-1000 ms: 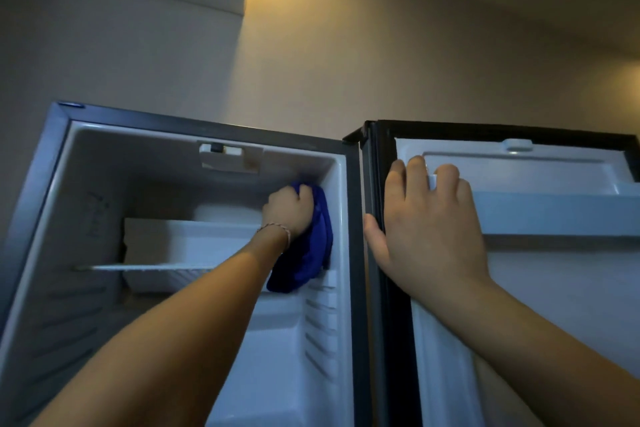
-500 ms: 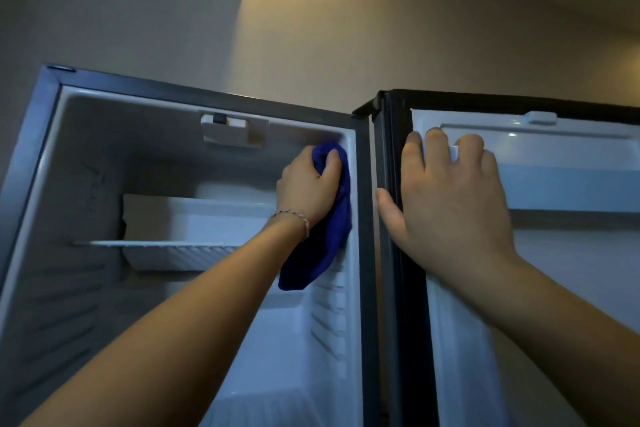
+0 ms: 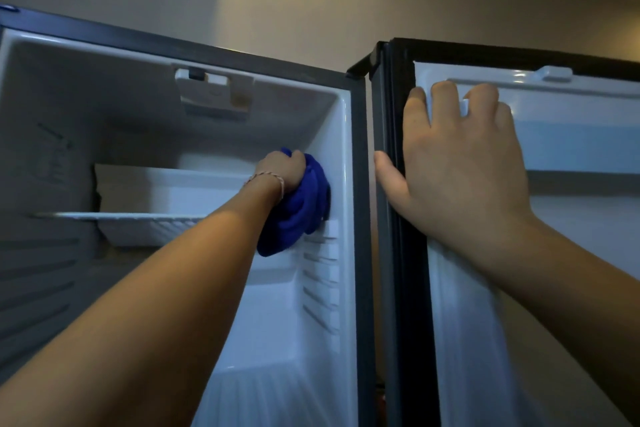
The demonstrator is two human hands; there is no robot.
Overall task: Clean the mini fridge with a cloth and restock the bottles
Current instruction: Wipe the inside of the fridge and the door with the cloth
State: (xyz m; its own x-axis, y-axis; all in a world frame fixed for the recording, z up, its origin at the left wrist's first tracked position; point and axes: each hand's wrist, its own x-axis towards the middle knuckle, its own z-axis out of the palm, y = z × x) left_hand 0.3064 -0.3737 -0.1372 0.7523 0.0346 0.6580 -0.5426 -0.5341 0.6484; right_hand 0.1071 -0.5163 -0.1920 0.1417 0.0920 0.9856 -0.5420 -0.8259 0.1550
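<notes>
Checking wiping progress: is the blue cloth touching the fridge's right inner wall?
Touching. The head view shows the blue cloth, bunched in the left hand, pressed flat against the right inner wall.

mini fridge (image 3: 358,218) open, white interior, dark frame; blue cloth (image 3: 304,208) bunched, pressed against inner right wall near the shelf rails.

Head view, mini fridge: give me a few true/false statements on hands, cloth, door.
1. The left hand grips a blue cloth. True.
2. The cloth is against the fridge's left inner wall. False: it is against the right inner wall.
3. The right hand rests on the open door. True.
4. Bottles fill the door shelf. False: no bottles are visible.
5. The fridge door is closed. False: it stands open.
</notes>
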